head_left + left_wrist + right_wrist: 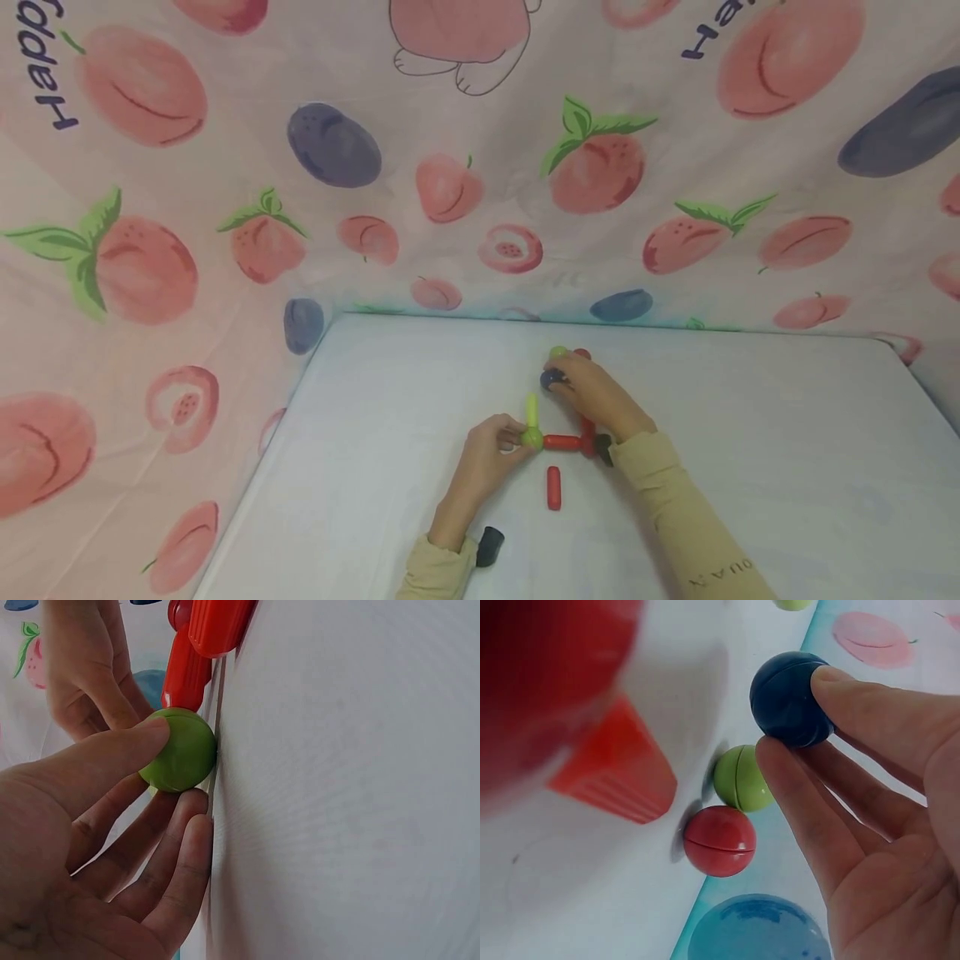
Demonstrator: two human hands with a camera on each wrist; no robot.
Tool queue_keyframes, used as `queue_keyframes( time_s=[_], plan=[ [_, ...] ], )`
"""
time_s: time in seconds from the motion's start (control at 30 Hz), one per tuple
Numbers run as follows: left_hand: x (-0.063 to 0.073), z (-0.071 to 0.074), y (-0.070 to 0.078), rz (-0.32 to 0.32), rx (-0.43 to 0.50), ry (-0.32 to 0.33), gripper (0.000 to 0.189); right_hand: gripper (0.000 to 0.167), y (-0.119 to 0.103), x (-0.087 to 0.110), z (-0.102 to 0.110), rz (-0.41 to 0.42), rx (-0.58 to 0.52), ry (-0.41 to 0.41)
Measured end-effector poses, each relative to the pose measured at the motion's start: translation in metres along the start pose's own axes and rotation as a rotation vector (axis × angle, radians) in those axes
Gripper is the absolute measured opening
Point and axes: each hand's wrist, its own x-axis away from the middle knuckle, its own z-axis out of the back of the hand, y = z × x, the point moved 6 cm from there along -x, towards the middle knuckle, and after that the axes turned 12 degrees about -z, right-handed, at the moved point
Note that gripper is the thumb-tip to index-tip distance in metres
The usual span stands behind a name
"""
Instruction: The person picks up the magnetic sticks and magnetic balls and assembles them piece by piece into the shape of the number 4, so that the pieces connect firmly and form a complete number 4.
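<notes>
My left hand pinches a green ball between thumb and fingers. From that ball a yellow-green rod points away from me, and a red rod runs right to a red ball. Another red rod extends from the red ball, partly hidden by my right hand. Thumb and fingertips of the right hand grip a dark blue ball, held near the free end of the yellow-green rod. Beyond it, a second green ball and a second red ball lie side by side.
A separate red rod lies on the white table, nearer to me than the joined pieces. A fruit-printed cloth hangs behind the table and along its left side. Dark straps sit at both wrists.
</notes>
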Motion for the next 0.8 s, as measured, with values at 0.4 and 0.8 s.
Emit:
queue_keyframes(
  time_s=[0.4, 0.8],
  plan=[
    [0.0, 0.001, 0.0, -0.01, 0.017, 0.001, 0.024, 0.034, -0.014, -0.002, -0.001, -0.012, -0.007, -0.031],
    [0.0, 0.001, -0.001, -0.002, 0.008, 0.001, 0.025, 0.03, -0.02, -0.006, -0.008, 0.032, -0.027, -0.062]
  ],
)
